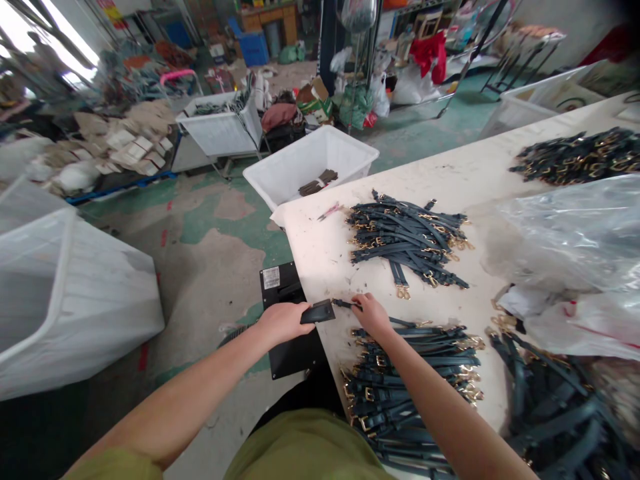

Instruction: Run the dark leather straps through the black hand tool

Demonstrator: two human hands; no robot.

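My left hand (284,323) is closed around a flat, dark rectangular piece (318,312) at the table's near left edge; its exact kind is unclear. My right hand (371,315) pinches a thin dark strap (343,304), its end pointing toward that piece. Whether the two touch cannot be made out. Just beyond my right hand lies a pile of dark straps (400,233) with gold-coloured clasps. Under my right forearm, a second stack of straps (415,373) with gold buckles is laid out in rows.
Small pink-handled snips (330,212) lie on the white table (320,253). More straps (580,157) and clear plastic bags (585,233) are on the right. A white bin (310,157) stands beyond the edge, another (110,287) at left. A black box-like device (293,357) is beneath my left hand.
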